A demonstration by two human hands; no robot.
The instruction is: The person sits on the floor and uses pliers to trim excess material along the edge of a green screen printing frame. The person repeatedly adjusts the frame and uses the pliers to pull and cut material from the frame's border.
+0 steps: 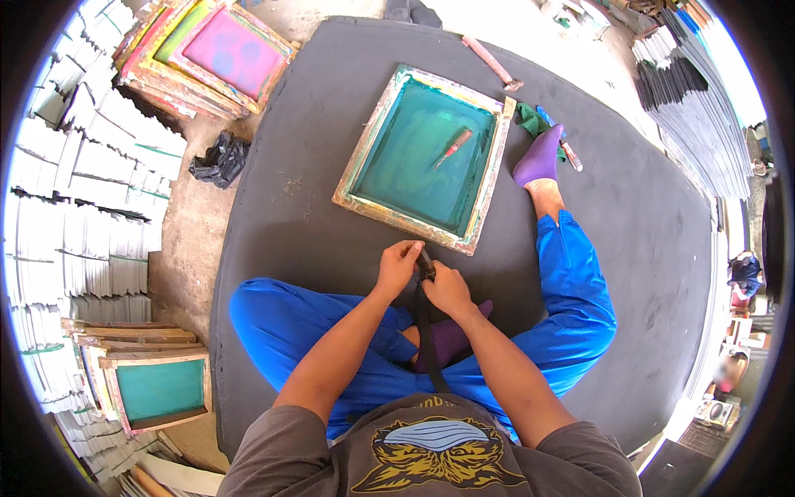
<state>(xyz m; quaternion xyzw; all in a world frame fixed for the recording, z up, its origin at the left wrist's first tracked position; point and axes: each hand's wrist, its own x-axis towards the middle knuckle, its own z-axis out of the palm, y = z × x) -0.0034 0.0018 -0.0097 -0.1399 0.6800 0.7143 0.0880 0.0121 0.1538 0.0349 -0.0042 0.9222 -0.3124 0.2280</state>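
I sit cross-legged with both hands close together in front of me. The fingers of my left hand pinch the top of a short dark piece that joins a long black strap. My right hand is closed around it just below; the fingers hide much of it. The strap hangs down between my legs toward my shirt. Just beyond my hands lies a wooden screen-printing frame with teal mesh, its edges stained with paint. On the mesh rests a screwdriver with a reddish handle.
A hammer lies at the dark table's far edge. By my right foot are a green cloth and another screwdriver. Stacked frames stand far left, more frames near left. A black plastic bag lies on the floor.
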